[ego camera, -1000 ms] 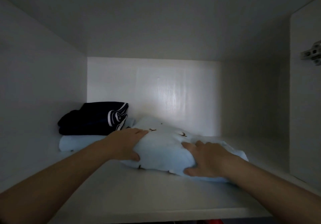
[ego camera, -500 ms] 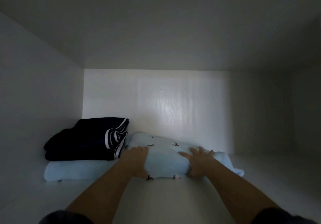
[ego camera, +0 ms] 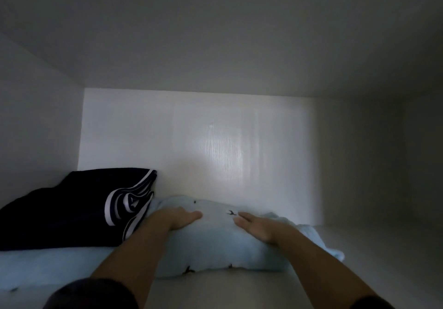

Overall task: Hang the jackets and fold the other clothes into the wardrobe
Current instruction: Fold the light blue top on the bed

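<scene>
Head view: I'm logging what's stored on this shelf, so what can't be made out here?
Head view:
Navy striped garment: left end cut off by the frame edge.
Pale blue fold beneath it: partly covered by it.
Patterned blue bundle: garment type unclear, folded and dim; left hand and right hand cover part of its top.

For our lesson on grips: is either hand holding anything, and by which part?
Nothing is gripped. The left hand and right hand lie flat, fingers straight, on top of the folded light blue garment.
</scene>
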`<state>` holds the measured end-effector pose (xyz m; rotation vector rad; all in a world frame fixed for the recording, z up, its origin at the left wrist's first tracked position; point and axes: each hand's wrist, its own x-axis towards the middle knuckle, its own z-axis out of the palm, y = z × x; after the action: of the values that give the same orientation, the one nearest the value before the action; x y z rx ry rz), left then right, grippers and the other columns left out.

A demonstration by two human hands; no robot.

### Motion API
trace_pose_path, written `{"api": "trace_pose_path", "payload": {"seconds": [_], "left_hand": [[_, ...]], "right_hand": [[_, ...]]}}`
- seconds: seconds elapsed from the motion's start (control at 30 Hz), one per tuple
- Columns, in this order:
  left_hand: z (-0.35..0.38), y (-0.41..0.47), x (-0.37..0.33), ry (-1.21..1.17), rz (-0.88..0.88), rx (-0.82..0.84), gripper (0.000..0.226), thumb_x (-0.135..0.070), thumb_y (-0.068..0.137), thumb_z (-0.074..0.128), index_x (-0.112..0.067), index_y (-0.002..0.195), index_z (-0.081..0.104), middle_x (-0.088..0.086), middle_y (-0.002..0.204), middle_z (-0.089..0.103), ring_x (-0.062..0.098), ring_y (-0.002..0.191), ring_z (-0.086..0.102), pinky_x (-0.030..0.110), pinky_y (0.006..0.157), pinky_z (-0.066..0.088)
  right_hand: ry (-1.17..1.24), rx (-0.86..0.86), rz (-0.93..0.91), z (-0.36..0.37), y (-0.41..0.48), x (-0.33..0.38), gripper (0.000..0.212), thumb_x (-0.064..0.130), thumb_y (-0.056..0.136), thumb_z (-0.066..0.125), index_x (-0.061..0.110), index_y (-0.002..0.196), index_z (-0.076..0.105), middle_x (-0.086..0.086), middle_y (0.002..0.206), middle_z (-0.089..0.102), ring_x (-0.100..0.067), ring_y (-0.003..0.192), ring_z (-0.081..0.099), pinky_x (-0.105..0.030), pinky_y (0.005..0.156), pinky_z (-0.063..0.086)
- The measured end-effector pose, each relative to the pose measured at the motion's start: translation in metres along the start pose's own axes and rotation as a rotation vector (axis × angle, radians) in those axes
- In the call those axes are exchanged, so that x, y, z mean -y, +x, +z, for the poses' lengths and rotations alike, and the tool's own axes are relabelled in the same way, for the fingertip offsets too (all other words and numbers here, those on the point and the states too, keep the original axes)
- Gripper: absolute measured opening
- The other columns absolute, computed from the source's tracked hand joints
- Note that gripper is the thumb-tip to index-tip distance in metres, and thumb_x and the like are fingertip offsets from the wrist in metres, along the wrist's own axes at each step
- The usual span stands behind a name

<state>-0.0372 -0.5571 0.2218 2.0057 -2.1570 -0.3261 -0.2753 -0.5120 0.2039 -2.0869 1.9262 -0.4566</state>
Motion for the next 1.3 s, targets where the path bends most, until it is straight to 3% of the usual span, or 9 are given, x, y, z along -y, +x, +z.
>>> {"api": "trace_pose_path", "payload": {"seconds": [0.27,0.33,0.43,0.5,0.6,0.87,0.97,1.1,1.3], "left_hand": [[0.006,0.032,0.006,-0.006,-0.096,-0.038,0.079,-0.060,0.095,0.030,-0.009,0.152,0.013,0.013,0.159,0.012,0.029,0.145,0.016,0.036,0.118,0.017],[0.008,0.037,0.007,0.016,-0.081,-0.086,0.084,-0.065,0.089,0.030,-0.011,0.151,0.018,0.013,0.158,0.017,0.031,0.143,0.021,0.040,0.117,0.020],[0.011,0.041,0.008,0.117,-0.016,-0.182,0.078,-0.065,0.084,0.027,-0.018,0.146,0.033,0.012,0.155,0.024,0.034,0.141,0.022,0.049,0.115,0.021],[0.014,0.029,0.005,0.167,0.045,-0.184,0.078,-0.067,0.083,0.021,-0.024,0.148,0.026,0.008,0.159,0.009,0.036,0.144,0.008,0.054,0.115,0.012],[0.017,0.026,0.004,0.134,0.029,-0.145,0.071,-0.060,0.094,0.024,-0.024,0.153,0.009,0.008,0.161,-0.003,0.033,0.146,0.002,0.050,0.116,0.007],[0.011,0.015,-0.004,0.025,0.036,-0.131,0.066,-0.053,0.097,0.027,-0.014,0.151,0.023,0.011,0.157,0.023,0.029,0.142,0.026,0.036,0.115,0.021],[0.012,0.004,-0.005,0.101,-0.030,-0.377,0.060,-0.051,0.088,0.037,-0.011,0.130,0.052,0.013,0.136,0.052,0.029,0.121,0.050,0.034,0.100,0.038],[0.003,-0.043,-0.020,0.344,0.082,-0.722,0.030,-0.035,0.096,0.035,-0.015,0.110,0.052,0.006,0.116,0.058,0.024,0.108,0.051,0.037,0.092,0.037],[0.006,-0.126,-0.064,0.318,0.282,-0.566,0.049,-0.046,0.099,0.025,-0.012,0.126,0.049,0.009,0.129,0.049,0.025,0.119,0.042,0.040,0.100,0.032]], "right_hand": [[-0.061,-0.111,0.352,0.000,0.056,-0.041,0.093,0.080,0.079,0.027,0.021,0.152,0.023,-0.010,0.158,0.021,-0.033,0.144,0.021,-0.053,0.117,0.012],[-0.058,-0.123,0.246,-0.003,0.045,-0.031,0.098,0.087,0.077,0.019,0.025,0.153,0.016,-0.005,0.161,0.011,-0.030,0.147,0.011,-0.055,0.117,0.006],[0.015,-0.013,0.253,-0.004,0.043,-0.033,0.091,0.080,0.083,0.027,0.018,0.151,0.025,-0.010,0.157,0.022,-0.030,0.142,0.026,-0.047,0.116,0.020],[-0.067,-0.131,0.240,0.000,0.049,-0.041,0.088,0.078,0.082,0.022,0.024,0.150,0.026,-0.006,0.157,0.023,-0.031,0.142,0.025,-0.052,0.115,0.017],[-0.112,-0.138,0.215,0.002,0.049,-0.040,0.084,0.072,0.082,0.035,0.022,0.149,0.032,-0.005,0.155,0.028,-0.030,0.138,0.033,-0.045,0.112,0.025],[-0.074,-0.086,0.166,0.002,0.051,-0.038,0.067,0.060,0.096,0.027,0.014,0.143,0.042,-0.011,0.149,0.040,-0.027,0.132,0.041,-0.038,0.112,0.031],[-0.116,-0.203,0.118,0.001,0.033,-0.034,0.058,0.052,0.099,0.022,0.016,0.136,0.048,-0.010,0.141,0.049,-0.025,0.124,0.048,-0.039,0.105,0.036],[-0.177,-0.212,0.024,0.001,-0.011,-0.019,0.052,0.052,0.099,0.026,0.025,0.143,0.035,-0.009,0.145,0.043,-0.026,0.129,0.043,-0.040,0.107,0.033],[-0.348,-0.241,-0.116,-0.013,-0.138,-0.005,0.056,0.054,0.098,0.032,0.035,0.149,0.020,0.000,0.149,0.038,-0.023,0.130,0.045,-0.035,0.103,0.034]]}}
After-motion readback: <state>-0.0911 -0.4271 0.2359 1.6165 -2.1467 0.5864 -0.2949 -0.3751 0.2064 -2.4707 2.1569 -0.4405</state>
